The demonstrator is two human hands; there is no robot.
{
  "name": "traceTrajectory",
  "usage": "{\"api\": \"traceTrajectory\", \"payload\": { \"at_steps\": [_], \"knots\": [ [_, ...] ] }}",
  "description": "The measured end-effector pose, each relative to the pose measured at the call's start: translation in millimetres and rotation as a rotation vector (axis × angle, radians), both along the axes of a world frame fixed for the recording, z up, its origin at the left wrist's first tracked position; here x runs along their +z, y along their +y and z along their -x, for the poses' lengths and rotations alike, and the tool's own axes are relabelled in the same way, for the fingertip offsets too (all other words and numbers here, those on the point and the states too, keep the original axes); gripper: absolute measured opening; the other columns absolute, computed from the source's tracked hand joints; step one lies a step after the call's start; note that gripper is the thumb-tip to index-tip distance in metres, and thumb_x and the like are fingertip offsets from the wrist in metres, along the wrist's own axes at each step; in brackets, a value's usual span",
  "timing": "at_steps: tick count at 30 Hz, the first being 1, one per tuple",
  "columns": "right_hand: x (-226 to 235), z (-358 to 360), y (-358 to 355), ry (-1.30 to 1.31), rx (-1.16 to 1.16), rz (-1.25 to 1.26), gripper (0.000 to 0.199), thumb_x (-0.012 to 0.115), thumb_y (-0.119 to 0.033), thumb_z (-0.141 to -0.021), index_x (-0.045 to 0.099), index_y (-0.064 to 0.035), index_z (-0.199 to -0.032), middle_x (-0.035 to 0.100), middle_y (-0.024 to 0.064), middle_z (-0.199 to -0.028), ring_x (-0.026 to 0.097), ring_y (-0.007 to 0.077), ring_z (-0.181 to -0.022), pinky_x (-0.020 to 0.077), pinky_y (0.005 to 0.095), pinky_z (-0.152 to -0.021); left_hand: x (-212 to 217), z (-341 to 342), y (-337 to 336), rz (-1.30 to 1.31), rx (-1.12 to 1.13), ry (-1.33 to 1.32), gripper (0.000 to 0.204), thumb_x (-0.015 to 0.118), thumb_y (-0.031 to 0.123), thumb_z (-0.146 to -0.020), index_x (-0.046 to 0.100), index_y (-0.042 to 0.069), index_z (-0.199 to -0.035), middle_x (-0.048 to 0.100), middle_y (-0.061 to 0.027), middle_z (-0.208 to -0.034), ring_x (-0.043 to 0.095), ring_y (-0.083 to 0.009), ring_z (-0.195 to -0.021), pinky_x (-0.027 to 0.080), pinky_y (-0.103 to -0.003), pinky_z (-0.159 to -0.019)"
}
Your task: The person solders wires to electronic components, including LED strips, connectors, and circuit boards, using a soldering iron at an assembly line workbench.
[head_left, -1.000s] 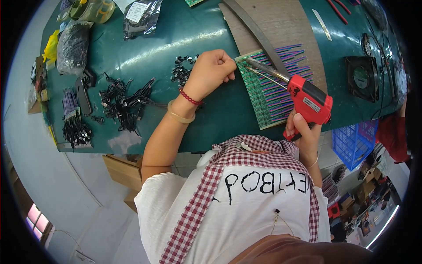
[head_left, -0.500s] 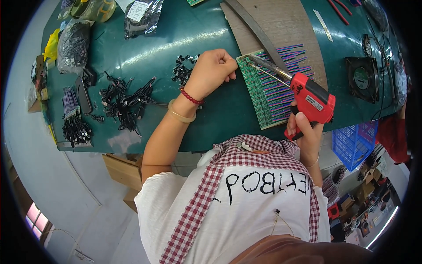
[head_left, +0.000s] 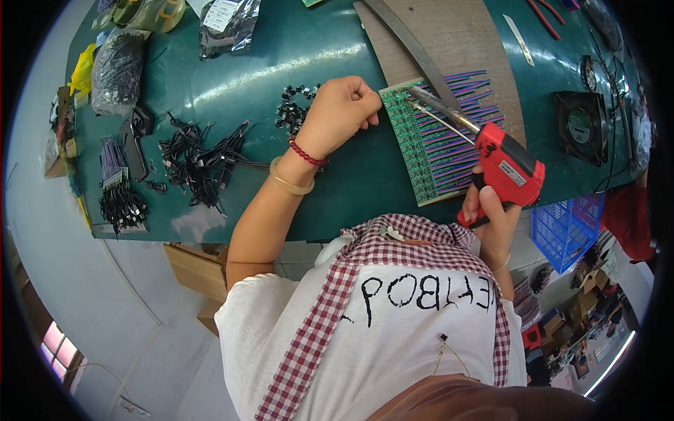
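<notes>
Right hand (head_left: 493,212) grasps the red soldering gun (head_left: 511,167), seemingly to slant it over the circuit board (head_left: 413,151). Left hand (head_left: 342,107) clenched alongside; we cannot tell its contents.

The right grip (head_left: 497,210) and red soldering gun (head_left: 516,168) have shifted rightward across the circuit board (head_left: 409,151).

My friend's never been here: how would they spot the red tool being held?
Find the big green table, then the person's right hand at its near edge. That hand holds the red tool. Unlike the flat green circuit board by its tip, it has a chunky pistol-shaped body and long metal nose.
</notes>
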State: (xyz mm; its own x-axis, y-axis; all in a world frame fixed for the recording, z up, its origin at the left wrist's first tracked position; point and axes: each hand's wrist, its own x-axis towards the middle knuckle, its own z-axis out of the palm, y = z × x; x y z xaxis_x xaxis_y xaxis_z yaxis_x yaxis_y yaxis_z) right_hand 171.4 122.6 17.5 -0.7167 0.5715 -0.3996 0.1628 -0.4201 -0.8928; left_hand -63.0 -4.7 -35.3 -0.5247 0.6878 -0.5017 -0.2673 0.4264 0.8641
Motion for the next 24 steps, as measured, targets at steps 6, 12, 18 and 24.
{"api": "traceTrajectory", "payload": {
  "at_steps": [6,12,18,24],
  "knots": [
    [2,2,2,0.022,0.006,-0.017,0.032,0.051,-0.014,-0.086,0.046,0.0052,-0.111,0.049,0.0059,-0.061,0.041,0.0086,-0.046,0.0361,0.0219,-0.044,0,1,0,-0.003,-0.003,-0.001,0.012,0.056,0.013,-0.082,0.054,0.004,-0.074,0.058,-0.0016,-0.062,0.049,-0.0044,-0.052,0.038,-0.017,-0.048],
    [1,0,1,0.036,-0.013,-0.008,0.033,0.051,-0.015,-0.086,0.045,0.0058,-0.111,0.048,0.0058,-0.061,0.041,0.0087,-0.046,0.0357,0.0218,-0.043,3,0,2,0.018,0.002,0.005,0.012,0.056,0.013,-0.082,0.055,0.003,-0.074,0.058,-0.0016,-0.062,0.050,-0.0042,-0.052,0.038,-0.017,-0.047],
    [2,-3,6,0.114,-0.035,0.040,0.034,0.055,-0.011,-0.084,0.046,0.0066,-0.112,0.049,0.0063,-0.060,0.044,0.0099,-0.047,0.0371,0.0224,-0.044,16,8,-11,0.065,-0.050,0.160,0.018,0.055,0.016,-0.084,0.060,-0.001,-0.079,0.062,-0.0043,-0.065,0.054,-0.0077,-0.053,0.043,-0.021,-0.048],
    [7,-3,13,0.143,-0.081,0.035,0.037,0.054,-0.015,-0.084,0.045,0.0073,-0.112,0.047,0.0062,-0.058,0.042,0.0101,-0.046,0.0359,0.0225,-0.043,31,36,-48,0.325,-0.001,0.825,0.012,0.060,0.014,-0.079,0.061,0.002,-0.079,0.061,-0.0118,-0.067,0.059,-0.0282,-0.058,0.047,-0.033,-0.055]
  ]
}}
